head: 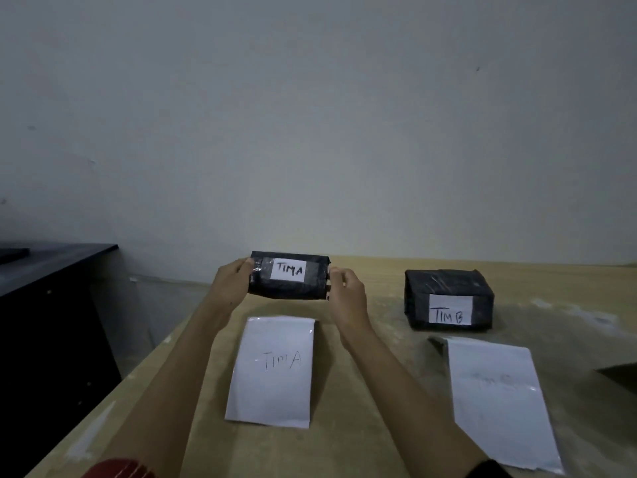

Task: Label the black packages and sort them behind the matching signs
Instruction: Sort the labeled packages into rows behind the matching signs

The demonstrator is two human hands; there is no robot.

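Observation:
A black wrapped package (312,286) with a white label reading "TIM A" is held beyond the far end of the white "TIM A" sign (274,370). My left hand (231,281) grips its left end and my right hand (346,295) grips its right end. Whether it touches the table cannot be told. A second black package (448,298) labelled "TIM B" sits on the table behind a second white sign (499,401) whose writing is faint.
The wooden table (379,426) runs to a plain wall at the back. A dark cabinet (51,305) stands to the left of the table. A dark object (620,376) pokes in at the right edge.

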